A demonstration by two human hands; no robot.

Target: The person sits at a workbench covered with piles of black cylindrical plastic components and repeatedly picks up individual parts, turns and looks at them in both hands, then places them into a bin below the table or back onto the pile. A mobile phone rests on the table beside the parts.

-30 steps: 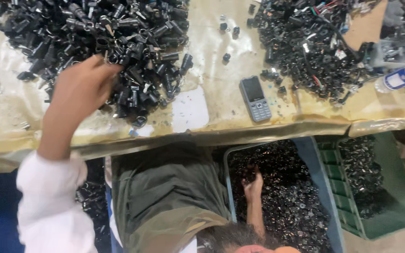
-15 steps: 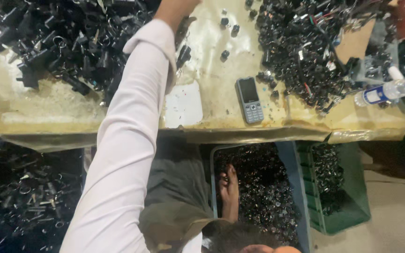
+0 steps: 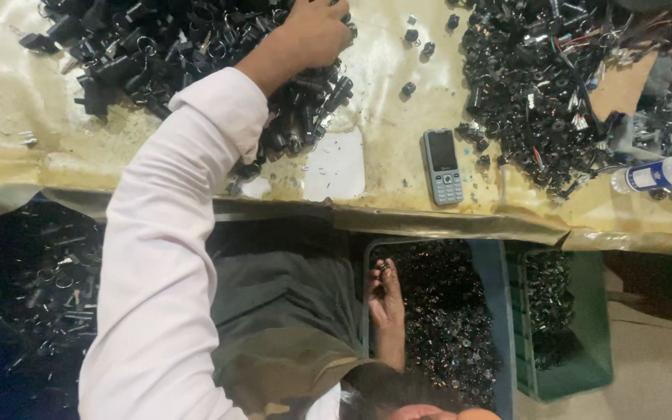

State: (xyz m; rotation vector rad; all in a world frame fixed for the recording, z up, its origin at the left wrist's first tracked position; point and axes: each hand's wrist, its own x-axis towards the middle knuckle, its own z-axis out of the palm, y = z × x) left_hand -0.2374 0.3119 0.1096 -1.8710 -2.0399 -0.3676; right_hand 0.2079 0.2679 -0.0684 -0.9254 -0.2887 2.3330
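Observation:
My left hand (image 3: 314, 33) reaches far forward in a white sleeve, its fingers curled down into a big heap of black plastic parts (image 3: 157, 54) on the yellowish table cover (image 3: 383, 155). It looks closed on some of those parts. Down beside my lap, my right hand (image 3: 386, 299) hangs over a blue bin (image 3: 488, 311) full of small black pieces and pinches a few dark pieces at its fingertips.
A second heap of black parts and wires (image 3: 538, 85) lies at the right of the table. A grey keypad phone (image 3: 442, 166) lies between the heaps, with a plastic bottle (image 3: 659, 173) at the right edge. A green crate (image 3: 565, 319) stands beside the blue bin.
My left hand has moved from the near left side of the heap to its far right side, arm stretched out. My right hand has stayed over the blue bin.

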